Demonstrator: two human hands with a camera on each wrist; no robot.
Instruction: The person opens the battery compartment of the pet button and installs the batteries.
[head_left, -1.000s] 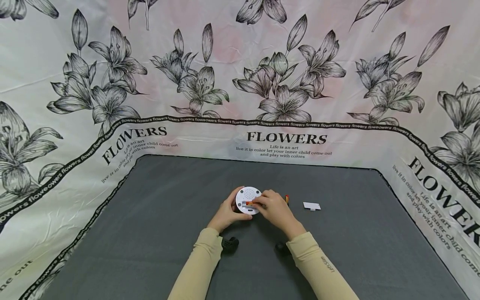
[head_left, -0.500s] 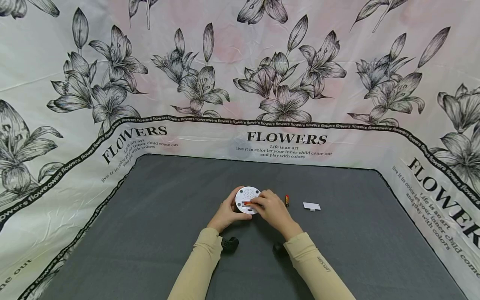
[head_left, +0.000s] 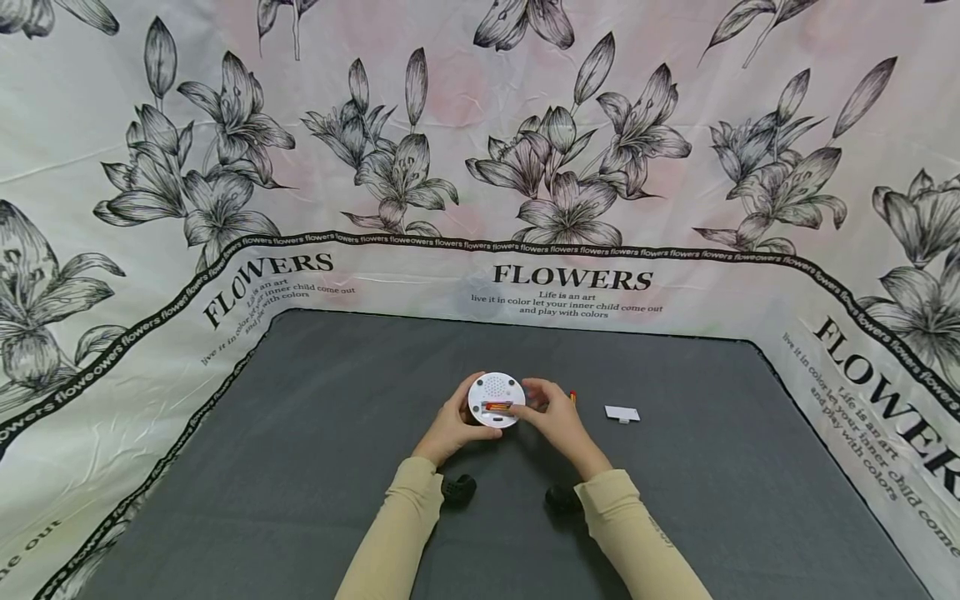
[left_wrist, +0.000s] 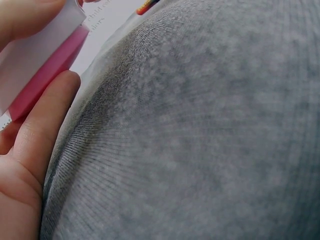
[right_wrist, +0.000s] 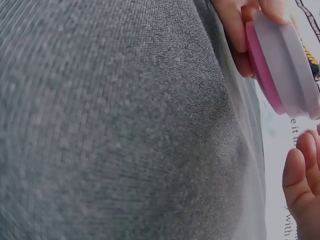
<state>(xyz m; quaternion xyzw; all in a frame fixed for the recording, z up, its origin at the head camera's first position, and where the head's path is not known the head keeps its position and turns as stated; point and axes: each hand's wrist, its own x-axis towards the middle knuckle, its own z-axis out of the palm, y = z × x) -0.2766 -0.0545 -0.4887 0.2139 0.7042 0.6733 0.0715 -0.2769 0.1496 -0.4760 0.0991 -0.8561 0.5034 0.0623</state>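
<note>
Grey desk (head_left: 315, 467), floral backdrop | round white device (head_left: 496, 400) held raised over desk, clamped in left hand (head_left: 450, 427) | battery (head_left: 498, 406) seated in its bay | right hand (head_left: 552, 417) beside it, fingers relaxed, empty | step judged: battery fitting; second battery (head_left: 573, 397) to be picked next.

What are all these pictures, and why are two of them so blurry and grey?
A person wears three cameras: one on the head, one on each wrist. The head view shows both hands over a grey mat. The left hand holds a round white gadget with a red battery in its back. The right hand is beside it. A spare battery and a small white cover lie to the right. The wrist views look grey because they sit very close to the mat.
</note>
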